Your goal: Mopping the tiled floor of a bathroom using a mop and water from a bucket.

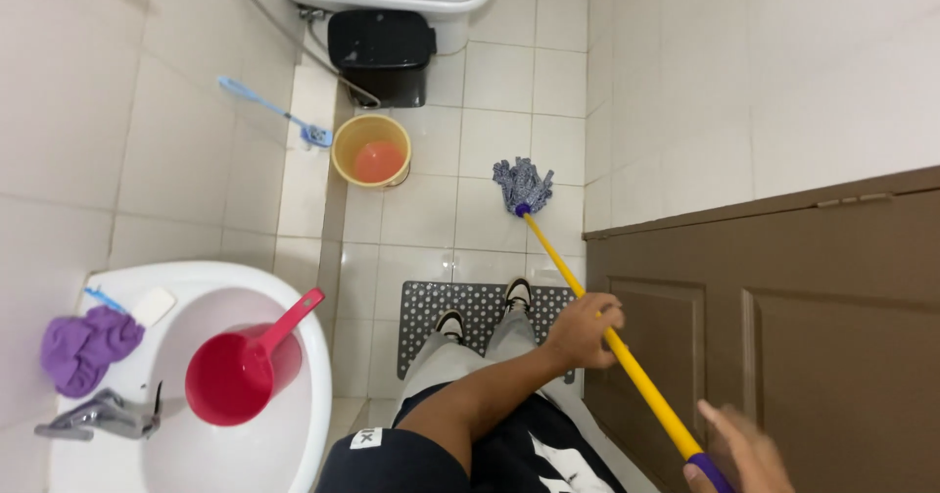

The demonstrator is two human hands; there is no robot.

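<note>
My left hand (pixel 585 331) is closed around the middle of the yellow mop handle (pixel 597 327), while my right hand (pixel 749 449) sits at its purple upper end with fingers spread loose, so I cannot tell whether it grips. The mop head (pixel 522 185) of grey-blue strands rests on the tiled floor (pixel 431 209) near the wall, just beyond the dotted grey mat (pixel 460 307) under my feet. Further off stand a yellow bucket (pixel 370 147) of reddish water and a black bin (pixel 382 52); a red dipper (pixel 245 366) lies in the white sink (pixel 304 434) at my left.
</note>
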